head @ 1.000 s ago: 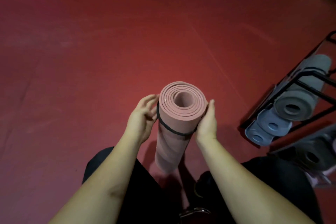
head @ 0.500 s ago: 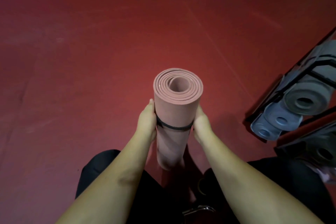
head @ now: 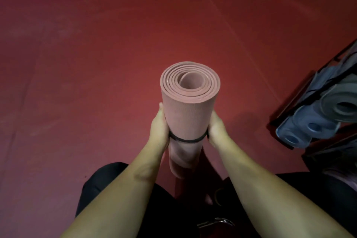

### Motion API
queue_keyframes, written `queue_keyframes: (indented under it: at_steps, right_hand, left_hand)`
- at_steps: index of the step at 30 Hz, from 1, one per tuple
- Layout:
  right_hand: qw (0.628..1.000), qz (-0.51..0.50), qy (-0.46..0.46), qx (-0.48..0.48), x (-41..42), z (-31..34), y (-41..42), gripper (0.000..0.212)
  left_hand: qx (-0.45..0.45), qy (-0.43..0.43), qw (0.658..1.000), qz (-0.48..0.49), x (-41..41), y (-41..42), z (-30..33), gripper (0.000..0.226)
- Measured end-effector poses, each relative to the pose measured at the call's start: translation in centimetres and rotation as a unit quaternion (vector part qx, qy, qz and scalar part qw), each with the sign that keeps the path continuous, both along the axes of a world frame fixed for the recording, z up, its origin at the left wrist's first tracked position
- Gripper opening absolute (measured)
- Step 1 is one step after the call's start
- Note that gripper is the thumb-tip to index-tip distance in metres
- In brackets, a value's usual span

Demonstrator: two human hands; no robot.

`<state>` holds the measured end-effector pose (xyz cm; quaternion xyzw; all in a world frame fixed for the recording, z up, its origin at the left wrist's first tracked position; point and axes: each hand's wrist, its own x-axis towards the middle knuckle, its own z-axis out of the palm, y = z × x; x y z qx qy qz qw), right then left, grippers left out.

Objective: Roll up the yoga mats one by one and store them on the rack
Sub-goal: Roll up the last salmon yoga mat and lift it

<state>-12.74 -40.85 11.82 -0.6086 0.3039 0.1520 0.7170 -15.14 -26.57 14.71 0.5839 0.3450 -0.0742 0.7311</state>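
- Pink rolled foam yoga mat (head: 190, 114) stands upright between both hands; left hand (head: 159, 131) grips its left side, right hand (head: 217, 130) grips the right, fingers wrapped behind it.
- Thin black elastic band (head: 188, 140) circles the roll at hand level, well below the spiral top end.
- Risk: only one band shows, and the top end is unbound, so the outer layers there may loosen or the core may telescope out if the roll is tipped.
- Risk: the band looks pinched under both palms; sliding the hands could drag it or snap it off.
- Black metal rack (head: 289, 110) with grey and blue rolled mats (head: 316, 123) sits well to the right of the right hand; swinging the long roll over could clip its frame.
- Versus 1.0 s ago: the band has slid down from near the top rim, and both hands have dropped with it and closed tighter.
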Motion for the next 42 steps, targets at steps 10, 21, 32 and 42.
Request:
queue_keyframes:
  at_steps: [10,21,32,42]
  right_hand:
    - [0.994,-0.064,-0.066,0.065,3.7,0.6,-0.6,0.036]
    - [0.992,0.109,0.041,-0.040,2.2,-6.8,-1.7,0.033]
    - [0.998,-0.014,0.064,0.022,3.7,-8.1,0.1,0.030]
    - [0.984,-0.045,0.134,0.111,0.6,-10.0,-0.6,0.051]
  left_hand:
    - [0.025,-0.038,0.998,-0.031,3.8,0.0,0.4,0.051]
    - [0.044,0.076,0.995,-0.042,3.7,2.1,-7.2,0.029]
    - [0.043,0.098,0.992,-0.068,4.2,0.6,-8.8,0.044]
    - [-0.033,0.146,0.987,-0.053,3.1,-1.5,-10.0,0.067]
